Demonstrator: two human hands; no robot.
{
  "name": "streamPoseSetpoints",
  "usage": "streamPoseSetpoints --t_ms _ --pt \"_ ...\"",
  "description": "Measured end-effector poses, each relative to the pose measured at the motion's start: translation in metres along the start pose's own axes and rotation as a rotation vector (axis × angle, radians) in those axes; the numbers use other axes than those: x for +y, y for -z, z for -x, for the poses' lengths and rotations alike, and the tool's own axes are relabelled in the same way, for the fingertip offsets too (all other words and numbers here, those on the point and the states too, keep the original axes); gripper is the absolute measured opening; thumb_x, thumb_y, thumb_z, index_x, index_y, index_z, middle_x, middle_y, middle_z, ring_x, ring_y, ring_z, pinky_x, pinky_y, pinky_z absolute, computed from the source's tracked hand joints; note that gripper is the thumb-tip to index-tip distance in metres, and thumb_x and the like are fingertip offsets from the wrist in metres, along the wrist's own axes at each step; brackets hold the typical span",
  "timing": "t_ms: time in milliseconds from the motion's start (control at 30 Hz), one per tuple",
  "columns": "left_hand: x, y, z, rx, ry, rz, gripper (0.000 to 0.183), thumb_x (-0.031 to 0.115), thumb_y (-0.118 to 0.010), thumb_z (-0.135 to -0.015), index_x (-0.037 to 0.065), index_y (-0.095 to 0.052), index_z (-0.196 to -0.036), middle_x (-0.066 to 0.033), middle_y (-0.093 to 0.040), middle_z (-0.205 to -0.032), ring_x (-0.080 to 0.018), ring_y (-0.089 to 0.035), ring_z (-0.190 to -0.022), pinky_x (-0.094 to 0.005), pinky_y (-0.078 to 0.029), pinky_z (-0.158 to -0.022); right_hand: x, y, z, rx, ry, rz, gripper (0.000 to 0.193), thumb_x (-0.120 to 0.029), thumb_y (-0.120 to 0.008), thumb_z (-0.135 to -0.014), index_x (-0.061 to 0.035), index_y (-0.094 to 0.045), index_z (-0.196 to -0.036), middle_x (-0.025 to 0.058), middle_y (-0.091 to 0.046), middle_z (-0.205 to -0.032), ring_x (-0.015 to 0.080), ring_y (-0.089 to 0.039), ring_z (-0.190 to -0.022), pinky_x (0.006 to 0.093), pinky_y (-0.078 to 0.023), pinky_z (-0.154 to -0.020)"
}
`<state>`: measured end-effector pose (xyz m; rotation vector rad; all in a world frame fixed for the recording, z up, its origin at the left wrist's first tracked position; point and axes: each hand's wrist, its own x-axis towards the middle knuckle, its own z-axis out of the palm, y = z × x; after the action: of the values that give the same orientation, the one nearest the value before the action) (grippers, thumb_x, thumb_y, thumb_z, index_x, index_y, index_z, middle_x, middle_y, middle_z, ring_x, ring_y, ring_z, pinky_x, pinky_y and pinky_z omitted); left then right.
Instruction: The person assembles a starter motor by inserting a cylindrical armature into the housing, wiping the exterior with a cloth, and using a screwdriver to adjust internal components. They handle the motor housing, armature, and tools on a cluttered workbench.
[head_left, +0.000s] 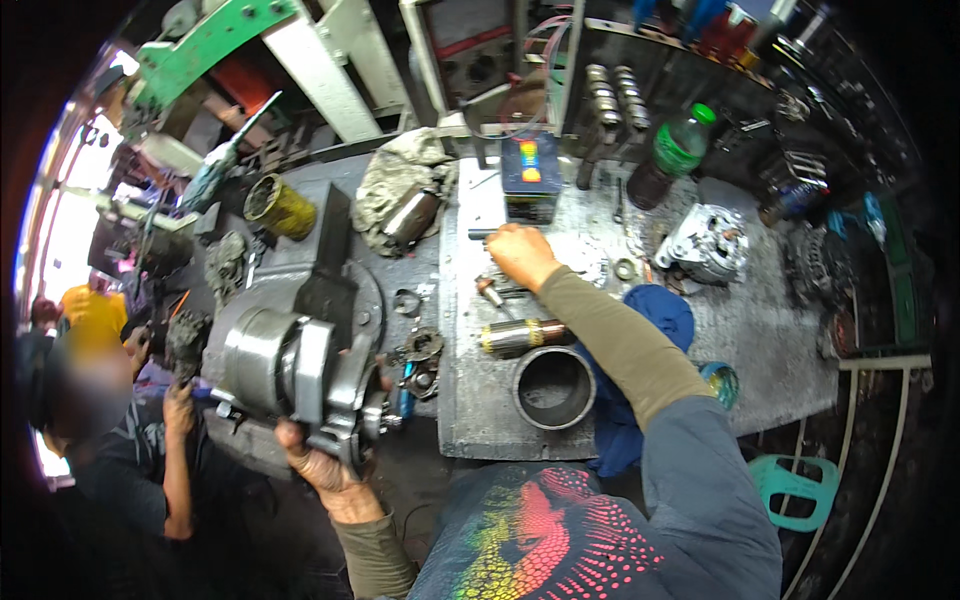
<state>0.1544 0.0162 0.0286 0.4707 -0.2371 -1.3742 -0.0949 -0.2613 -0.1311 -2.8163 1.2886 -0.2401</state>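
Observation:
My left hand (335,478) is wrapped round the lower end of a starter motor (312,372), with a silver cylindrical body and a metal end housing, tilted over the left bench. Stretched across the right bench, my right hand (520,255) has its fingers closed at a short dark rod (481,234); the grip is partly hidden by the hand. Just below that hand lies a small metal part with a copper-coloured end (490,291). An armature (522,336) rests beside my right forearm, and an open metal cylinder housing (554,388) stands nearer to me.
A dark box (531,178) stands beyond my right hand. Further right are a green-capped bottle (672,155) and a silver alternator (704,243). Blue cloth (660,315) lies under my right arm. A co-worker (110,410) is at the left. A yellow can (280,207) stands at the back left.

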Motion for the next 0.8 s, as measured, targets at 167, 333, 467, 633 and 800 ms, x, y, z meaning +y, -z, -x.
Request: streamPoseSetpoints --t_ms 167,333,467,633,800 --pt "0.003 0.006 0.001 -0.027 0.125 0.172 0.108 0.044 -0.085 -0.086 0.017 -0.022 -0.169 -0.0334 -0.025 -0.165 -0.0584 -0.037 -0.146 -0.0787 -0.047 -0.104 0.003 0.003 -0.001 0.065 -0.078 -0.071 0.014 -0.011 -0.072 -0.082 -0.0006 -0.073 -0.09 0.0182 -0.075 -0.096 0.0344 -0.075 -0.094 0.0456 -0.062 -0.08" --pt "0.002 0.007 -0.007 -0.124 0.245 0.047 0.116 0.056 -0.082 -0.085 0.006 -0.018 -0.168 -0.0341 -0.025 -0.164 -0.0568 -0.039 -0.145 -0.0727 -0.05 -0.106 0.001 0.072 0.041 0.399 -0.234 -0.738 0.019 -0.007 -0.077 -0.072 0.0007 -0.066 -0.086 0.0142 -0.067 -0.089 0.0298 -0.068 -0.082 0.0414 -0.057 -0.075" --pt "-0.019 -0.016 -0.019 -0.048 0.128 -0.032 0.112 0.061 -0.082 -0.084 0.007 -0.028 -0.165 -0.0308 -0.034 -0.162 -0.0544 -0.039 -0.146 -0.0716 -0.045 -0.112 -0.038 0.144 0.103 0.397 -0.38 -1.567 0.044 0.006 -0.072 -0.085 -0.0024 -0.055 -0.125 0.0052 -0.065 -0.095 0.0064 -0.061 -0.077 0.023 -0.057 -0.071" --pt "-0.051 -0.059 -0.025 -0.247 0.155 0.104 0.103 0.068 -0.075 -0.087 0.005 -0.039 -0.161 -0.0293 -0.043 -0.159 -0.0531 -0.038 -0.147 -0.0672 -0.037 -0.12 -0.092 0.184 0.149 0.452 -0.256 -1.922 0.054 0.005 -0.072 -0.093 -0.0032 -0.056 -0.144 0.0066 -0.068 -0.105 0.0114 -0.072 -0.091 0.0279 -0.064 -0.08" --pt "-0.065 -0.072 -0.02 -0.375 0.154 0.031 0.106 0.079 -0.059 -0.091 0.006 -0.035 -0.163 -0.0279 -0.042 -0.162 -0.0486 -0.041 -0.149 -0.0644 -0.034 -0.124 -0.134 0.185 0.155 0.72 -0.13 -1.881 0.037 0.009 -0.068 -0.096 0.0009 -0.052 -0.128 0.0141 -0.072 -0.115 0.0198 -0.074 -0.106 0.0337 -0.063 -0.094"
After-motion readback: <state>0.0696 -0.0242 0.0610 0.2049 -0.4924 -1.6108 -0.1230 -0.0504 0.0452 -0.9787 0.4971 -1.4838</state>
